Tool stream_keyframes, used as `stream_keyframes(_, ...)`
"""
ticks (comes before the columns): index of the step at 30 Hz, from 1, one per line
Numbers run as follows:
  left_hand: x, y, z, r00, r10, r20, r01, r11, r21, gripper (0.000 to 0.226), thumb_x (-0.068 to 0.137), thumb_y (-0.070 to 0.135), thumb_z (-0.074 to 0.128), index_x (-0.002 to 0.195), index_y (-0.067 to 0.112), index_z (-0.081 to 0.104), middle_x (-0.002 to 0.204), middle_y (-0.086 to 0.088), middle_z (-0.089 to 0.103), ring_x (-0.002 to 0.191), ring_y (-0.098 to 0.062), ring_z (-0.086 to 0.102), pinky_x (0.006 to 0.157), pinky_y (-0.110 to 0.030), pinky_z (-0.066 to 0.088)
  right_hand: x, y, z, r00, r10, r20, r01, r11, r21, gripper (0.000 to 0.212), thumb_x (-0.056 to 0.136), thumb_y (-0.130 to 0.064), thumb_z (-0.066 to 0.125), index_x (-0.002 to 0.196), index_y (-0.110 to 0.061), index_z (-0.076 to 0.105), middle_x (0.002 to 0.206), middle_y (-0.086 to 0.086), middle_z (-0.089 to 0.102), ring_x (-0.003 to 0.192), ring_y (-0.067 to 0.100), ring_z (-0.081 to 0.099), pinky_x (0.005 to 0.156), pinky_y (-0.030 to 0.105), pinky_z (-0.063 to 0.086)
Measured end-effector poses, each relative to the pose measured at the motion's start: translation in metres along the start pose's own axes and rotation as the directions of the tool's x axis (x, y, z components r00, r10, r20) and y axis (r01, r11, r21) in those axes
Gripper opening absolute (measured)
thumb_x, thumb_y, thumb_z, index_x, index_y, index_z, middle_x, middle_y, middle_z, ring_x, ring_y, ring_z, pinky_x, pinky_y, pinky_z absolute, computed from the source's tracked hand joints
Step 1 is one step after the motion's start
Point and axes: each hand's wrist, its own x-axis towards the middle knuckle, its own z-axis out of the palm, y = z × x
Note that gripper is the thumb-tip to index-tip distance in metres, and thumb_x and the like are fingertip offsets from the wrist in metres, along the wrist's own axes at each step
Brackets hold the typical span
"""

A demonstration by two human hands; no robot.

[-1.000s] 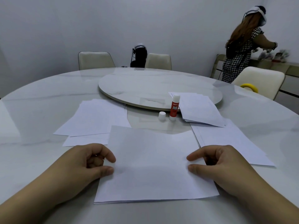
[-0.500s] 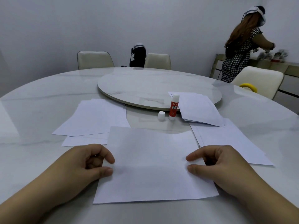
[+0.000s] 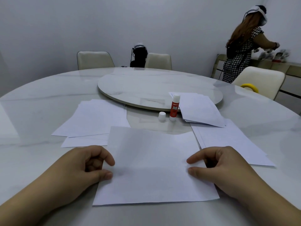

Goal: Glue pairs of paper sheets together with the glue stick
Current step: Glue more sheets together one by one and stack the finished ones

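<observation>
A white paper sheet (image 3: 153, 163) lies flat on the table right in front of me, and a second edge shows along its bottom. My left hand (image 3: 81, 168) sits at its left edge, fingers loosely curled, with thumb and forefinger tips resting on the paper. My right hand (image 3: 219, 168) mirrors it at the right edge. Beyond the sheet a red and white glue stick (image 3: 174, 110) stands upright and uncapped. Its white cap (image 3: 162, 116) stands just to its left.
Loose sheets (image 3: 94, 119) lie at the left. A paper stack (image 3: 202, 110) leans on the turntable (image 3: 146, 88), with more sheets (image 3: 231, 141) at the right. Chairs ring the round marble table (image 3: 32, 98). A person (image 3: 239, 46) stands at a far-right sideboard.
</observation>
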Motion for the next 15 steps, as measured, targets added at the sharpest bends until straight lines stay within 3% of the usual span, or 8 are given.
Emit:
stream_keyframes(6,-0.003,0.005,0.000,1.000,0.026,-0.013,-0.025,0.997,0.071,0.034,0.068,0.020,0.081,0.085,0.044,0.064,0.059,0.013,0.056,0.047,-0.001,0.047,0.050,-0.008,0.036,0.000,0.004,0.001,1.000,-0.015,-0.017,0.015,0.999,-0.047,0.021,0.066,-0.021,0.084,0.069,-0.040,0.075,0.044,-0.012,0.039,0.040,0.005,0.040,0.041,0.013,0.033)
stream_keyframes(8,-0.006,0.007,0.001,0.998,0.047,-0.030,-0.043,0.994,0.104,0.038,0.069,0.020,0.081,0.089,0.047,0.062,0.078,0.019,0.060,0.050,-0.001,0.052,0.056,-0.007,0.040,0.000,0.005,0.002,0.999,-0.026,-0.020,0.025,0.997,-0.073,0.022,0.065,-0.021,0.084,0.070,-0.040,0.074,0.044,-0.012,0.041,0.040,0.005,0.041,0.042,0.014,0.035)
stream_keyframes(11,-0.008,0.009,0.004,0.998,0.058,-0.036,-0.052,0.986,0.159,0.039,0.074,0.024,0.077,0.091,0.054,0.057,0.110,0.037,0.043,0.060,0.000,0.061,0.067,-0.009,0.042,-0.002,0.004,0.004,0.998,-0.041,-0.052,0.034,0.992,-0.124,0.026,0.062,-0.022,0.084,0.073,-0.040,0.070,0.048,-0.013,0.050,0.043,0.004,0.047,0.045,0.014,0.038)
stream_keyframes(13,-0.008,0.010,0.007,0.999,0.047,-0.020,-0.042,0.977,0.211,0.030,0.079,0.026,0.072,0.085,0.052,0.058,0.120,0.040,0.032,0.071,0.005,0.062,0.072,-0.009,0.039,-0.002,0.004,0.004,0.988,-0.087,-0.127,0.062,0.980,-0.189,0.034,0.058,-0.024,0.085,0.078,-0.039,0.062,0.074,-0.019,0.060,0.064,0.000,0.057,0.055,0.016,0.042)
stream_keyframes(15,-0.007,0.013,0.008,0.999,0.046,-0.008,-0.041,0.942,0.332,0.018,0.083,0.031,0.067,0.082,0.046,0.058,0.124,0.036,0.028,0.092,0.008,0.055,0.081,-0.010,0.038,-0.001,0.002,0.005,0.963,-0.182,-0.199,0.116,0.946,-0.303,0.043,0.061,-0.031,0.084,0.086,-0.043,0.052,0.103,-0.032,0.048,0.088,-0.011,0.051,0.067,0.011,0.039)
